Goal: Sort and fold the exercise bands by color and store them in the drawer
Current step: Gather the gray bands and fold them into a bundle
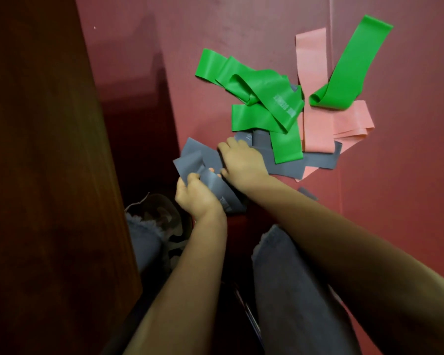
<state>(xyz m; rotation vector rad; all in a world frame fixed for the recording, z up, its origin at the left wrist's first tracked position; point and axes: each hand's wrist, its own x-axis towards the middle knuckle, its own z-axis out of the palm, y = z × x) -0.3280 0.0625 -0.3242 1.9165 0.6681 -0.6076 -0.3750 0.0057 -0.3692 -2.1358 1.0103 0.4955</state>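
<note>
Grey band was gripped by left hand and right hand together; remaining grey bands lay rightward, nearer the right hand, beneath green bands.

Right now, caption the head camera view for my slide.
The left hand and right hand hold a grey band beside tangled green bands and pink bands on the red floor.

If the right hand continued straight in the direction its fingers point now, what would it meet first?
Past the grey band it holds, the right hand points up and left in the picture over red floor; the first solid thing that way seems the wooden panel, though depth is unclear.
</note>
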